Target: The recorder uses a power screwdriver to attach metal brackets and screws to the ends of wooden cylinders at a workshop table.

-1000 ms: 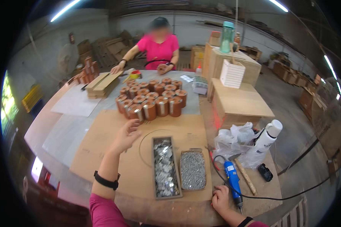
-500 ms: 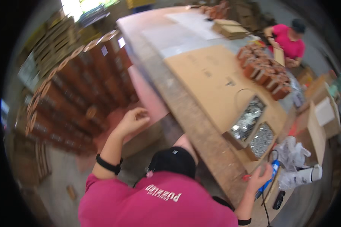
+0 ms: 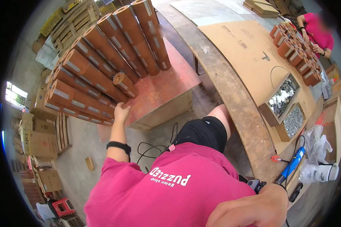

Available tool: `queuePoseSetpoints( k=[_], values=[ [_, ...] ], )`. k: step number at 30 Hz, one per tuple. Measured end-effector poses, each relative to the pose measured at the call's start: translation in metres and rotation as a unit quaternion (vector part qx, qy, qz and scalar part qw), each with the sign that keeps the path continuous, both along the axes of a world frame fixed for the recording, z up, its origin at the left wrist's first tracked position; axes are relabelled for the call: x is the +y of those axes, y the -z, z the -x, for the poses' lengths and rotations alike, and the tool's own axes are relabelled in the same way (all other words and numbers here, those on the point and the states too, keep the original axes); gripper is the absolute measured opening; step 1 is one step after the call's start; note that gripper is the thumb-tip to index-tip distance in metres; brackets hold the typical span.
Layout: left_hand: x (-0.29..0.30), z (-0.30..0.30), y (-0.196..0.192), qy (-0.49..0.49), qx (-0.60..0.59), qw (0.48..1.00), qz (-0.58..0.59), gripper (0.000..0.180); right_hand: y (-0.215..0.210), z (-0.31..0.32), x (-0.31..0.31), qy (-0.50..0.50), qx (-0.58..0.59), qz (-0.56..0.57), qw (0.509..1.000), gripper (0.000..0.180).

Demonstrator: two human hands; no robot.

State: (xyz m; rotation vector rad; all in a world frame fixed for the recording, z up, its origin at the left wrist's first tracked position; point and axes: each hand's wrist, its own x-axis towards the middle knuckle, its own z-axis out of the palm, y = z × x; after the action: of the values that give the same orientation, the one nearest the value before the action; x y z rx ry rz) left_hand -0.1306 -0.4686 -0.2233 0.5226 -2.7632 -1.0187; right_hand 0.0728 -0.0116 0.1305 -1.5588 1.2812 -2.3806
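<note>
My left hand (image 3: pixel 121 112) reaches to the foot of tall stacks of reddish-brown cylinders (image 3: pixel 91 81) with metal strips along their sides. Its fingers look apart, beside the lowest cylinders at the edge of a red-topped low table (image 3: pixel 166 85); whether they touch one is unclear. Just above it, a single short cylinder (image 3: pixel 125 85) with a hole in its top stands in front of the stacks. My right hand (image 3: pixel 250 210) is raised close at the lower edge, bent inward, its fingers mostly hidden. No object shows in it.
On the workbench (image 3: pixel 231 83) at right are a box of shiny metal pieces (image 3: pixel 284 98), a box of small screws (image 3: pixel 293 123), a blue power screwdriver (image 3: pixel 293 164) and plastic bags (image 3: pixel 316 145). A co-worker (image 3: pixel 318 32) sits beyond more cylinders (image 3: pixel 297 56). Cables (image 3: pixel 153 147) lie on the floor.
My view has turned left. My left hand has gone from mid-air to the foot of the cylinder stacks. My right hand has left the screwdriver's side and come up close.
</note>
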Motion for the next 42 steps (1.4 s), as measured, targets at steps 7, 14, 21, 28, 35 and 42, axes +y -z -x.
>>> queuePoseSetpoints(
  k=[7, 14, 21, 28, 35, 42],
  values=[
    [0.062, 0.051, -0.094, -0.039, 0.046, 0.995, 0.078, 0.053, -0.001, 0.008, -0.005, -0.069, -0.016, -0.014, 0.997, 0.031],
    [0.053, 0.102, -0.086, -0.060, -0.046, 0.996, 0.054, 0.063, -0.001, 0.018, -0.016, -0.100, -0.056, -0.006, 0.993, 0.030],
    [0.048, 0.120, -0.068, -0.065, -0.092, 0.992, 0.054, 0.071, 0.000, 0.032, -0.024, -0.090, -0.106, 0.019, 0.990, 0.024],
    [0.038, 0.130, -0.064, -0.061, -0.127, 0.988, 0.065, 0.075, 0.000, 0.038, -0.036, -0.079, -0.152, 0.043, 0.984, 0.021],
    [0.060, 0.125, -0.084, -0.066, -0.218, 0.974, 0.005, 0.081, 0.001, 0.043, -0.035, -0.083, -0.153, 0.038, 0.984, 0.021],
    [0.053, 0.131, -0.071, -0.050, -0.151, 0.981, 0.107, 0.062, -0.018, 0.068, -0.024, -0.174, -0.194, -0.058, 0.964, 0.026]
  ],
)
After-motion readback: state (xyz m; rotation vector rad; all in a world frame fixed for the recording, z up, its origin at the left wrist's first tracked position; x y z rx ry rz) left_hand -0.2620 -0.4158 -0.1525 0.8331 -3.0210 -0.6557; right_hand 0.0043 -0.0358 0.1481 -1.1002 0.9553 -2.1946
